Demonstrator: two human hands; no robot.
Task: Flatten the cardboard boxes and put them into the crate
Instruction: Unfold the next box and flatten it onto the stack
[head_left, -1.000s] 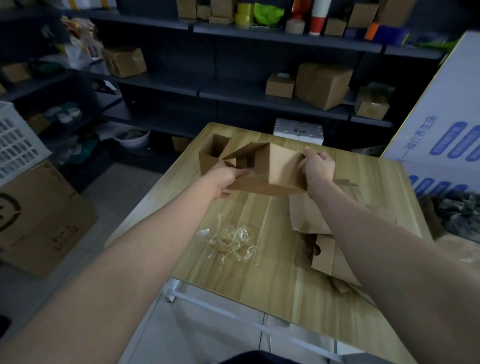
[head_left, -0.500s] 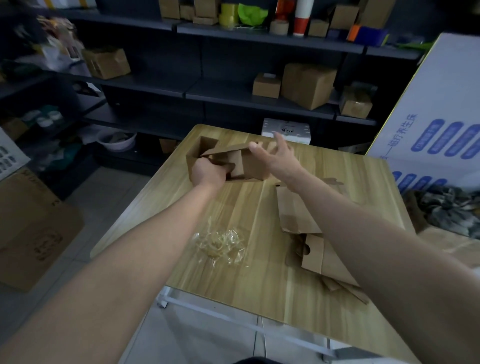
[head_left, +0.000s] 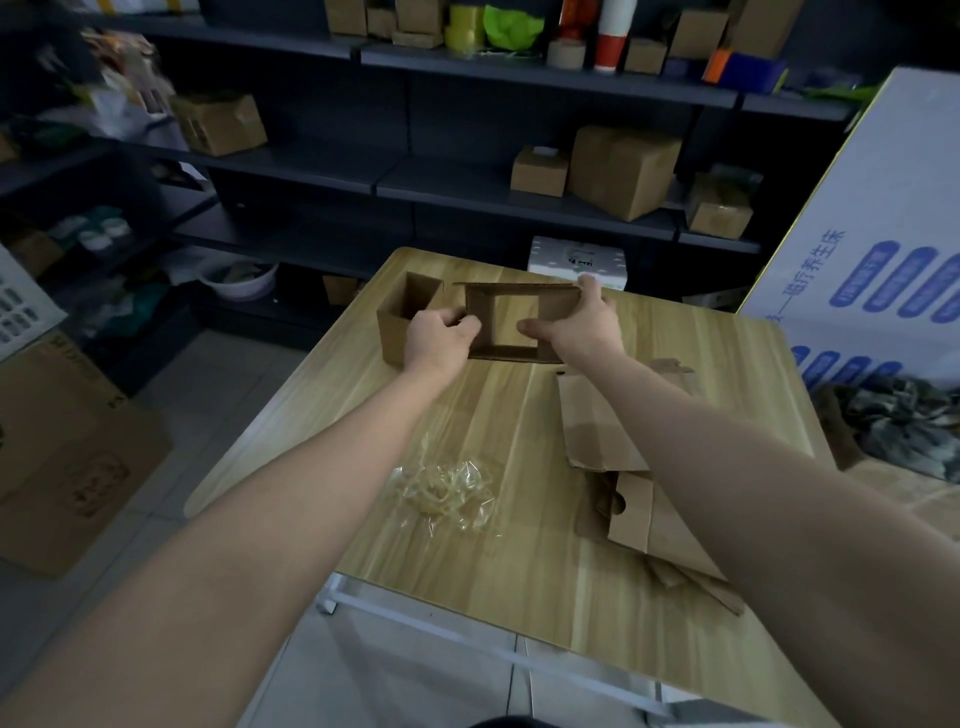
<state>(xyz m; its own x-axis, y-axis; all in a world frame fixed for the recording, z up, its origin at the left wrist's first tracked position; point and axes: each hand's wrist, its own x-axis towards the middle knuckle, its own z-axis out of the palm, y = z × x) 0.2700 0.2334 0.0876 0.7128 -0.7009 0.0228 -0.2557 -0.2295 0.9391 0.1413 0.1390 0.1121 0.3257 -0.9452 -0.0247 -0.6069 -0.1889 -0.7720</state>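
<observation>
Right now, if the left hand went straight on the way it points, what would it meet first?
The open-ended brown cardboard box, which the left hand grips by its left edge; pushing on would shove it. The small upright brown cardboard box seems to stand just left of that line, though depth is unclear.

I see a brown open-ended box (head_left: 522, 322), hollow sleeve at the far end of the table (head_left: 519, 571), small open-topped box (head_left: 400, 327) upright just left, flattened boxes (head_left: 613, 441) overlapping at right, white crate (head_left: 21, 306) far left.
</observation>
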